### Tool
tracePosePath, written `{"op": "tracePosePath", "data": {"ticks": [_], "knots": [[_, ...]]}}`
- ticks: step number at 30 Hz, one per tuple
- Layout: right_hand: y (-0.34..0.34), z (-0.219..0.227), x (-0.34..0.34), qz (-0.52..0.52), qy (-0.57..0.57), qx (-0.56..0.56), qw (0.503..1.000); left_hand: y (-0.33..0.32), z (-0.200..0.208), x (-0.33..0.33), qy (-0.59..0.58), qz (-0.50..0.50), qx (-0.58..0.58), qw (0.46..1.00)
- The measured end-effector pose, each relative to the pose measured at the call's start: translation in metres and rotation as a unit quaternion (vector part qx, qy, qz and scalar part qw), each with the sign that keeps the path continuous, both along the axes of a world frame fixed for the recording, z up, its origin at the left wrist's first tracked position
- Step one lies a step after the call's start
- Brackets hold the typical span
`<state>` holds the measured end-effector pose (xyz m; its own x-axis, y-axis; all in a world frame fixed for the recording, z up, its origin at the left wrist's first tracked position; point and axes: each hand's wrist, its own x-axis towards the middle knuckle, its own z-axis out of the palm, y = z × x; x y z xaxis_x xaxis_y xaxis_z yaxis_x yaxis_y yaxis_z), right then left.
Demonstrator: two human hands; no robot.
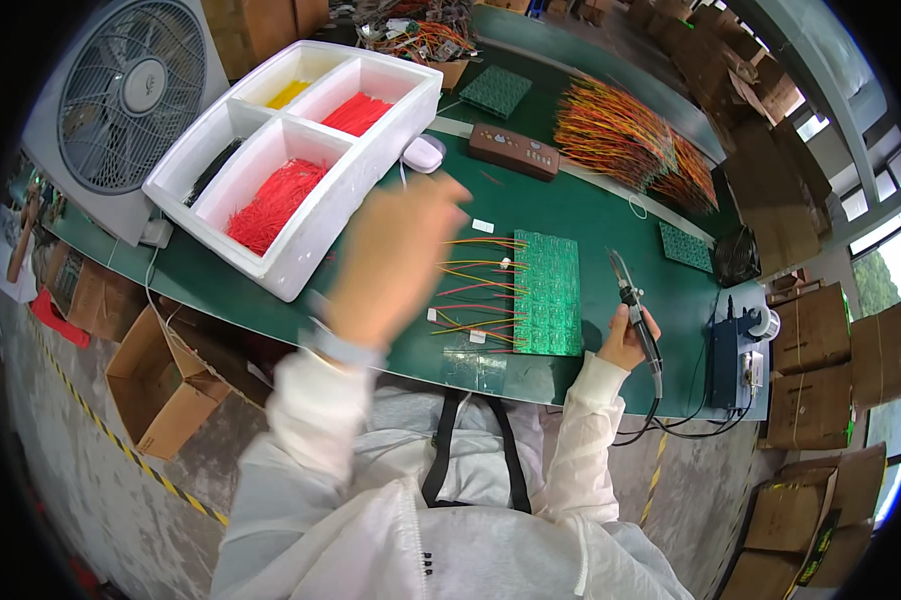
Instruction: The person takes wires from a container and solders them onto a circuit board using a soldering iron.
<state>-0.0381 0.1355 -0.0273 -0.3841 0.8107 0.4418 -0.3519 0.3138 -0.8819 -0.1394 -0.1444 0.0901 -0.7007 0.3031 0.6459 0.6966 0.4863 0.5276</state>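
Note:
My right hand (622, 346) grips a soldering iron (650, 352) by its black handle, the metal tip pointing up and away, to the right of a green circuit board panel (548, 300). Red, yellow and black wires (470, 290) stick out from the panel's left edge across the mat. My left hand (395, 255) is raised left of those wires, near the foam box; motion smears its fingers, so I cannot make out whether it holds anything. The white foam box (315, 225) has compartments with red wires (278, 203), more red wires (357, 113), black wires (215, 170) and yellow wires (288, 94).
A blue soldering station (732, 358) stands at the right edge, its cable running to the iron. Beyond the panel lie a brown case (513, 152), a white oval device (423, 153) and a wire bundle (615, 130). A fan (135, 95) stands left; more boards (496, 91) lie behind.

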Motion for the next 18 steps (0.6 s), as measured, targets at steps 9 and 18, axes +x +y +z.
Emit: {"op": "tracePosePath", "data": {"ticks": [9,18], "knots": [[-0.004,0.001,-0.006,-0.004,0.023,0.008,1.000,-0.134,-0.023,-0.154,-0.219,0.035,-0.271,0.937],[-0.004,0.002,-0.006,0.025,-0.008,0.040,0.999,-0.142,-0.036,-0.170,-0.274,0.030,-0.227,0.934]]}}
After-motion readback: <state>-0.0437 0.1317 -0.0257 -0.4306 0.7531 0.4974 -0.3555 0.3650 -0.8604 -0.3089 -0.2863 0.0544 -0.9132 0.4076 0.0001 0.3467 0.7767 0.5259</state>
